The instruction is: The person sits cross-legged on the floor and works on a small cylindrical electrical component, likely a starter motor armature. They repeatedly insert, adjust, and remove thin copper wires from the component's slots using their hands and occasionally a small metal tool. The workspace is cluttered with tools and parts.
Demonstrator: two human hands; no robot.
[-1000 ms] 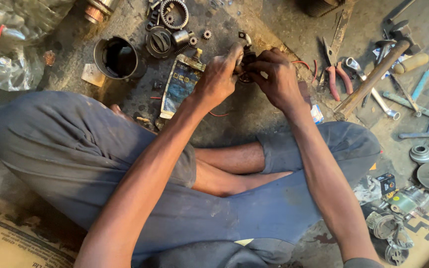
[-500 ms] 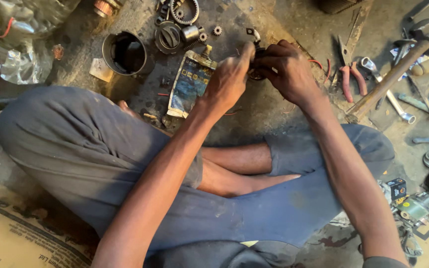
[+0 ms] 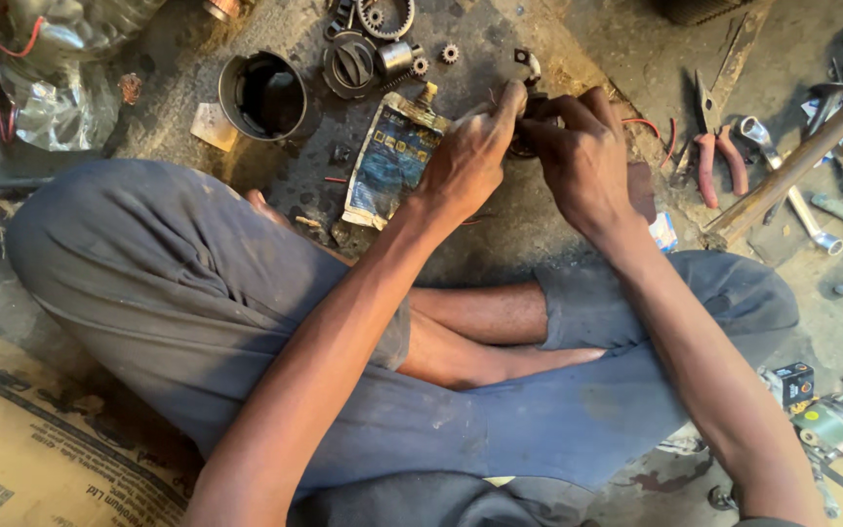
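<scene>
I sit cross-legged on a dirty floor. My left hand (image 3: 470, 151) and my right hand (image 3: 582, 156) meet above the floor, and both pinch a small dark metal part (image 3: 529, 122) with red wires trailing from it. The part is mostly hidden by my fingers. A grimy blue pouch (image 3: 387, 156) lies flat just left of my left hand. A small metal piece (image 3: 527, 62) lies on the floor just beyond my fingertips.
A black cylindrical housing (image 3: 263, 95) stands at the upper left, with gears and round parts (image 3: 373, 44) near it. Red-handled pliers (image 3: 714, 146), a wooden-handled hammer (image 3: 792, 166) and wrenches lie at the right. Clear plastic (image 3: 51, 78) sits far left. Cardboard (image 3: 31, 449) lies lower left.
The view has shifted slightly; my hands stay together on the small part, with only small finger movements.
</scene>
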